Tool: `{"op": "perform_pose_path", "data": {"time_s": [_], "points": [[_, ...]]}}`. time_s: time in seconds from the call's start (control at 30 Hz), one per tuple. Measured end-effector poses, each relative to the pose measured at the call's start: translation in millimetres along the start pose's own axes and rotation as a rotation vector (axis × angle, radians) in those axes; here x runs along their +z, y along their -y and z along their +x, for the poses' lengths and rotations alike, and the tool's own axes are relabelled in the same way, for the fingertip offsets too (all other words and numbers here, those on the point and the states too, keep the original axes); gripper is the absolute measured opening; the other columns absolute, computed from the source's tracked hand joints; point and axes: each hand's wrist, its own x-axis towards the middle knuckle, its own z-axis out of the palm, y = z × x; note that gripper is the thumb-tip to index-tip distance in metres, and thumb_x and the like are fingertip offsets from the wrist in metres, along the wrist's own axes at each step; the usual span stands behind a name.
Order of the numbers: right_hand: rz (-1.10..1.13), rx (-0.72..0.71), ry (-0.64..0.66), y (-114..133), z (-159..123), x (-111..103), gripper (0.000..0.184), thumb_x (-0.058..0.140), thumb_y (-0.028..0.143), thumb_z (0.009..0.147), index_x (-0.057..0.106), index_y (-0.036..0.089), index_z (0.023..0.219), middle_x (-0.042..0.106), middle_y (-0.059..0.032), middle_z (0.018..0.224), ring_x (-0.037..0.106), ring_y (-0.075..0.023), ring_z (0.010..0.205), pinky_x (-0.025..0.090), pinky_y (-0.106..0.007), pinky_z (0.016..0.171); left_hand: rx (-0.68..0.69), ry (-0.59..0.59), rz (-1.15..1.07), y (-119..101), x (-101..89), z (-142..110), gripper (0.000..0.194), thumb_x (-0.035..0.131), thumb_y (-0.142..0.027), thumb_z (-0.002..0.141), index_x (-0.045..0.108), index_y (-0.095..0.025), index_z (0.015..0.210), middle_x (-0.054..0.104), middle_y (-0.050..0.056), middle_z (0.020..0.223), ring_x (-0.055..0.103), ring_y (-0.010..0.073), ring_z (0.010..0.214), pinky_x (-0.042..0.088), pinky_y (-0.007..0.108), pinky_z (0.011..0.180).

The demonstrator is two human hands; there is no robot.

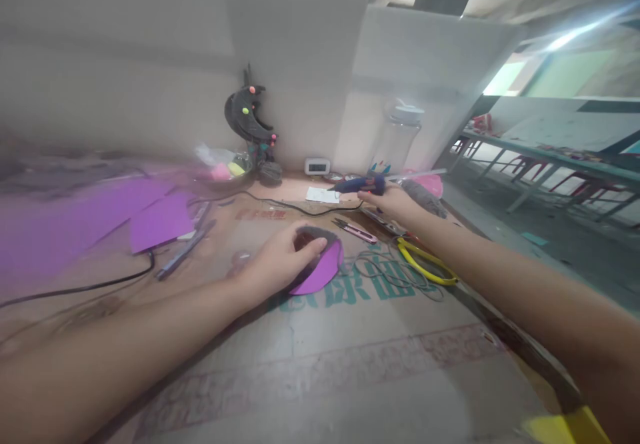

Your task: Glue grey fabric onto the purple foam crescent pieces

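My left hand (283, 257) lies curled over a small rounded craft piece (320, 257) of purple foam with a dark grey rim, pressing it to the cardboard-covered table (350, 364). Farther back on the right, my right hand (393, 201) grips a dark blue glue gun (363, 184) with its nozzle pointing left. A white slip of paper (323, 195) lies just below the nozzle.
Purple foam sheets (160, 221) and a pen lie at the left. A black cable (280, 204) crosses the table. Small snips (355, 229), yellow-handled scissors (425, 264), a water bottle (403, 141), a small clock (317, 166) and a black crescent ornament (247, 117) stand behind. The table edge drops at the right.
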Motion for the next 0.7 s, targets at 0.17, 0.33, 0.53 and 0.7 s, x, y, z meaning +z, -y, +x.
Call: {"op": "perform_pose_path", "data": {"time_s": [0.17, 0.33, 0.53, 0.7], "points": [[0.019, 0.023, 0.034, -10, 46, 31, 0.033, 0.070, 0.035, 0.077, 0.067, 0.011, 0.099, 0.073, -0.0089, 0.088, 0.064, -0.0195, 0.079, 0.051, -0.031, 0.074, -0.036, 0.003, -0.015, 1, 0.9, 0, 0.028, 0.058, -0.043, 0.085, 0.062, -0.019, 0.099, 0.070, 0.004, 0.090, 0.064, 0.0198, 0.079, 0.048, 0.032, 0.070], [-0.049, 0.037, 0.088, -18, 60, 34, 0.029, 0.073, 0.030, 0.076, 0.068, 0.011, 0.097, 0.073, -0.0097, 0.089, 0.065, -0.0199, 0.080, 0.050, -0.030, 0.076, -0.015, 0.012, -0.003, 0, 0.1, 0, 0.025, 0.057, -0.042, 0.085, 0.063, -0.021, 0.097, 0.070, 0.003, 0.088, 0.064, 0.0197, 0.077, 0.048, 0.031, 0.068], [-0.162, 0.026, 0.095, -20, 57, 13, 0.036, 0.073, 0.027, 0.074, 0.066, 0.010, 0.104, 0.072, -0.0131, 0.098, 0.065, -0.0217, 0.087, 0.049, -0.032, 0.082, -0.002, 0.019, -0.020, -1, 0.9, -1, 0.025, 0.057, -0.040, 0.084, 0.063, -0.019, 0.096, 0.071, 0.005, 0.091, 0.065, 0.0212, 0.082, 0.049, 0.032, 0.071], [-0.176, -0.050, -0.014, -9, 29, 1, 0.028, 0.067, 0.028, 0.079, 0.065, 0.012, 0.102, 0.068, -0.0141, 0.108, 0.062, -0.0240, 0.099, 0.044, -0.037, 0.092, -0.003, 0.009, -0.040, 2, 2.0, 1, 0.028, 0.057, -0.041, 0.084, 0.063, -0.017, 0.099, 0.071, 0.007, 0.094, 0.065, 0.0216, 0.083, 0.050, 0.032, 0.071]]}}
